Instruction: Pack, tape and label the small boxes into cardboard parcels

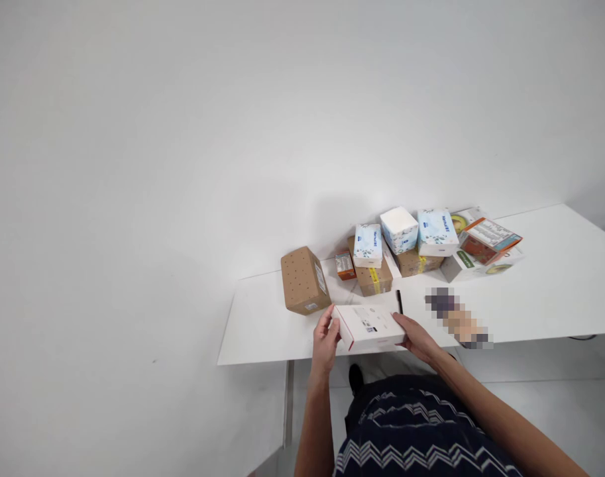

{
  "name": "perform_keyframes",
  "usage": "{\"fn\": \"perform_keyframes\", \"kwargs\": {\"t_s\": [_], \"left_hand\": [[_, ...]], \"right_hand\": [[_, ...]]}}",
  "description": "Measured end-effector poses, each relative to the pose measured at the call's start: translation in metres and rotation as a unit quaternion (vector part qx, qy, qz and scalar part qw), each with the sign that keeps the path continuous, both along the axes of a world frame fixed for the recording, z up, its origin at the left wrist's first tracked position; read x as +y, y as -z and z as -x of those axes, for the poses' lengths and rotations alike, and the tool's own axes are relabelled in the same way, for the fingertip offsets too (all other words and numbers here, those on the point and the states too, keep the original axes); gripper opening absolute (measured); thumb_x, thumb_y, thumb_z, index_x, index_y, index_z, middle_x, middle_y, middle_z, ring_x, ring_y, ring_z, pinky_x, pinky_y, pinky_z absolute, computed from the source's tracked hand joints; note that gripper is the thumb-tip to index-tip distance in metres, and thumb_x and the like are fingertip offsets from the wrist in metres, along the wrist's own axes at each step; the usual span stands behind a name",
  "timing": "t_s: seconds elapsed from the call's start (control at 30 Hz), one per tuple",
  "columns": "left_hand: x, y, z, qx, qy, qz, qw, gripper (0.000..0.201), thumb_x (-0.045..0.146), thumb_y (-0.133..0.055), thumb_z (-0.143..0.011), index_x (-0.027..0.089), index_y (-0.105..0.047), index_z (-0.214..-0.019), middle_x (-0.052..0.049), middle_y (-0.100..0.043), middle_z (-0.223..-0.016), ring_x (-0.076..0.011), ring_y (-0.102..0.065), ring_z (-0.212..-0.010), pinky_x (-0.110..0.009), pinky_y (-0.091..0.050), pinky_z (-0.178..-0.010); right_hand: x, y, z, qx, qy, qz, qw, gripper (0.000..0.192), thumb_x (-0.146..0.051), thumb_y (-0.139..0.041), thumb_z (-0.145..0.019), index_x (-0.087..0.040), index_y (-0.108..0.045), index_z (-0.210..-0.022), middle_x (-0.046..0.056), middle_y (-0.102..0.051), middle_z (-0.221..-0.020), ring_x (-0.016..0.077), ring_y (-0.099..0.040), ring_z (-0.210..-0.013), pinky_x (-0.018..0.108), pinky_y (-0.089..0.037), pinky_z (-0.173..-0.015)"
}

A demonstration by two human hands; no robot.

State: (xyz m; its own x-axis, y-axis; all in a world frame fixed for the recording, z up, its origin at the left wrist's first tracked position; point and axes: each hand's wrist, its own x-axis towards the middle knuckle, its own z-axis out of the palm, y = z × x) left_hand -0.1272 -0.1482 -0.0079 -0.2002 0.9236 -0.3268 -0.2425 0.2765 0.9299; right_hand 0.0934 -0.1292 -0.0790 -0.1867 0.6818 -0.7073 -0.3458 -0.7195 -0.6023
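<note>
Holding one flat white box in two hands

Gripping the flat white box by its opposite ends, over the near edge of a white table. Closing the left hand around the left end, next to a red-trimmed edge, and the right hand around the right end, thumb near the top face. Spreading neither hand wide; curled narrowly to the box's thickness. Cannot tell how the fingers lie underneath, nor whether the box touches the tabletop.

Counting three brown dotted cartons: one apart at left, two with yellow tape farther right. Counting three blue-and-white tissue packs on the taped pair. Counting two orange-marked boxes, the small one between cartons, the larger one tilted on top of two avocado-printed boxes.

Seeing only a sliver of a white panel between the taped cartons. Making out one slim black stick just beyond the held box, perhaps a pen. Finding one item at right masked by pixelation, unidentifiable. Showing below the table one dark shoe, partly hidden, and a zigzag-patterned top, cut off by the lower border.
</note>
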Motion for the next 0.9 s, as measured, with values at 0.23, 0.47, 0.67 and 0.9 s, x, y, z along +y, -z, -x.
{"fn": "perform_keyframes", "kwargs": {"t_s": [0.23, 0.47, 0.67, 0.9], "left_hand": [[-0.01, -0.023, 0.004, 0.023, 0.191, 0.009, 0.981, 0.083, 0.037, -0.077, -0.064, 0.027, -0.039, -0.138, -0.005, -0.062, -0.104, -0.0142, -0.058, -0.081, -0.026, -0.049, -0.07], [-0.006, -0.024, -0.002, 0.068, 0.243, 0.012, 0.968, 0.052, 0.038, -0.075, -0.065, 0.02, -0.055, -0.109, 0.002, -0.056, -0.075, -0.0082, -0.051, -0.06, -0.021, -0.043, -0.056], [0.004, 0.015, -0.006, 0.117, 0.182, 0.007, 0.976, 0.052, 0.045, -0.071, -0.066, 0.02, -0.052, -0.108, -0.003, -0.06, -0.094, -0.0087, -0.055, -0.06, -0.022, -0.044, -0.055], [0.005, 0.047, -0.008, 0.167, 0.158, -0.001, 0.973, 0.051, 0.044, -0.065, -0.072, 0.021, -0.053, -0.115, -0.007, -0.059, -0.112, -0.009, -0.055, -0.062, -0.025, -0.047, -0.059]], "right_hand": [[-0.014, 0.005, 0.015, 0.026, -0.132, 0.021, 0.991, 0.024, -0.043, -0.055, -0.079, -0.021, -0.058, -0.089, -0.001, -0.059, -0.064, 0.0121, -0.053, -0.052, 0.019, -0.037, -0.039], [-0.007, 0.011, 0.013, -0.044, -0.144, -0.038, 0.988, 0.032, -0.049, -0.053, -0.077, -0.018, -0.061, -0.085, 0.004, -0.065, -0.074, 0.0156, -0.057, -0.066, 0.026, -0.045, -0.056], [0.008, 0.012, -0.002, -0.21, -0.031, -0.147, 0.966, 0.037, -0.05, -0.052, -0.076, -0.019, -0.065, -0.09, 0.009, -0.067, -0.099, 0.0209, -0.059, -0.089, 0.028, -0.046, -0.07], [0.005, -0.004, 0.004, -0.24, -0.013, -0.248, 0.938, 0.039, -0.046, -0.051, -0.079, -0.02, -0.061, -0.106, 0.009, -0.063, -0.106, 0.0202, -0.058, -0.087, 0.032, -0.048, -0.077]]}}
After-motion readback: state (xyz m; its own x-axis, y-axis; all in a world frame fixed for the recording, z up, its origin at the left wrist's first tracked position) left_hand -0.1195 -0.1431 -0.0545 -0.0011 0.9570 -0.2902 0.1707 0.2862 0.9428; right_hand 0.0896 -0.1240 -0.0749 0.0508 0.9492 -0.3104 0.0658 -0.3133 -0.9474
